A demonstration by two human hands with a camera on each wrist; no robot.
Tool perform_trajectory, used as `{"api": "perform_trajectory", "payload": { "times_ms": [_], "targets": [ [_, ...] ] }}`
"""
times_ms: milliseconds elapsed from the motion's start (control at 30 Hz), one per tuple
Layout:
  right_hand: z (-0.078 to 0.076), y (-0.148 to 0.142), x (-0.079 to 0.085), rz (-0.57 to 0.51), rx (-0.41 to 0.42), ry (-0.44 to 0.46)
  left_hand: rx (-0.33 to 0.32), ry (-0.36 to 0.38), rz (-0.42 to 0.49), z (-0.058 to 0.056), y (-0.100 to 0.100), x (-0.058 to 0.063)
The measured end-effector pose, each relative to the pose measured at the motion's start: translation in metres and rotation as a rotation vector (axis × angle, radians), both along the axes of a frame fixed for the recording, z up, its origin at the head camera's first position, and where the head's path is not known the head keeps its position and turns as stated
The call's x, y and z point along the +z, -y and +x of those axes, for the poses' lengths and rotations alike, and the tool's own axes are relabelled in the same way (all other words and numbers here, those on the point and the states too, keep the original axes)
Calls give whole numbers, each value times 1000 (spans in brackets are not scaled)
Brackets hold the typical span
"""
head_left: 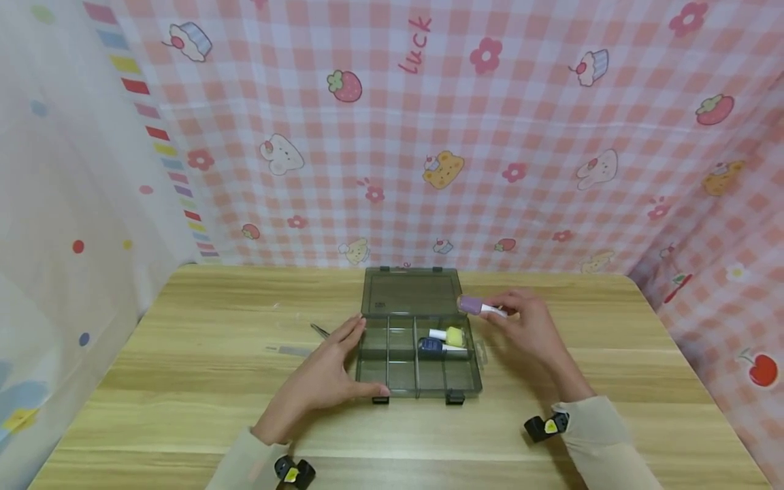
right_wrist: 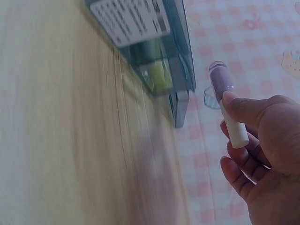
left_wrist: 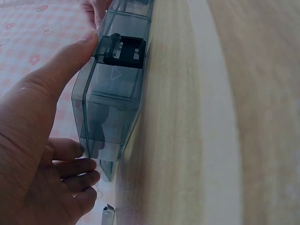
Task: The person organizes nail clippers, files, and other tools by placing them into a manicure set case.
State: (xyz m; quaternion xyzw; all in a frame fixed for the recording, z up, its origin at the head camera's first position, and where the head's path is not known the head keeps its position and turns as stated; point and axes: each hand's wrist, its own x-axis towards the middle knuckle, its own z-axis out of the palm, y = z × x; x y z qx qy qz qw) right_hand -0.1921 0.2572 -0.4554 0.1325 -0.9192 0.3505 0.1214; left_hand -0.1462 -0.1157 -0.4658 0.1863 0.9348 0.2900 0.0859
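Observation:
An olive-tinted clear compartment box (head_left: 401,376) lies on the table with its lid (head_left: 412,291) folded back. My left hand (head_left: 327,371) holds its left side, thumb on the front rim near a black latch (left_wrist: 124,50), fingers along the left wall. In the right hand (head_left: 527,323), thumb and fingers pinch a purple nail polish bottle (head_left: 470,305) by its white cap (right_wrist: 236,131), raised by the box's right back corner. A yellow nail polish bottle (head_left: 454,336) and a dark blue nail polish bottle (head_left: 431,345) lie in the back right part of the box.
Left of the box, partly behind the left hand, are a thin dark metal tool (head_left: 319,331) and a flat pale strip (head_left: 292,350). A patterned pink checked cloth (head_left: 392,170) hangs behind the wooden table (head_left: 202,381). A white label (right_wrist: 133,21) shows on the box.

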Motion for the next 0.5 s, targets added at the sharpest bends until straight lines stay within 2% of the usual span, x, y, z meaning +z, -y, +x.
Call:
{"api": "perform_trajectory", "payload": {
  "times_ms": [367, 500],
  "targets": [
    [8, 22, 4, -63, 23, 41, 3, -2, -2, -1, 0, 2],
    [11, 29, 2, -63, 45, 8, 3, -2, -7, -1, 0, 0]
  ]
}}
